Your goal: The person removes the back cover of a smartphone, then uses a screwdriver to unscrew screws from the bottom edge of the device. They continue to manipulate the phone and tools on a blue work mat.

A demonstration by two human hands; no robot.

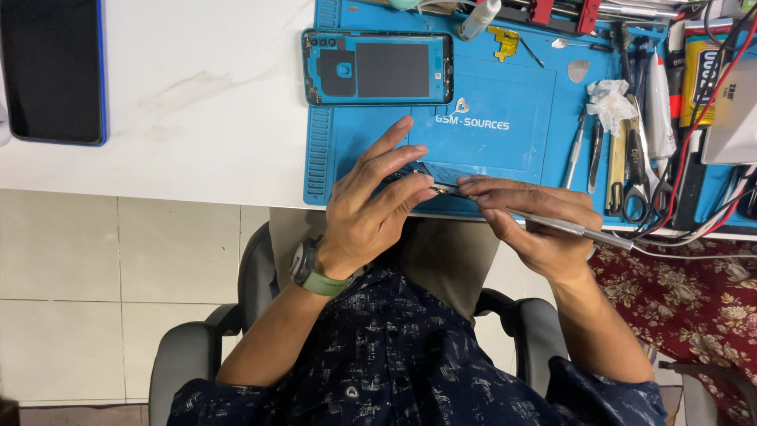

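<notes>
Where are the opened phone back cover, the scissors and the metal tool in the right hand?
phone back cover (378,69), head view, its dark middle panel.
scissors (635,189), head view, near the handles.
metal tool (552,226), head view, its shaft.

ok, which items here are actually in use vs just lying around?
In use: left hand steadying a small part; right hand holding a metal tool; blue mat.

Lying about: phone back cover, dark phone, scissors, crumpled tissue, spare tweezers.
</notes>
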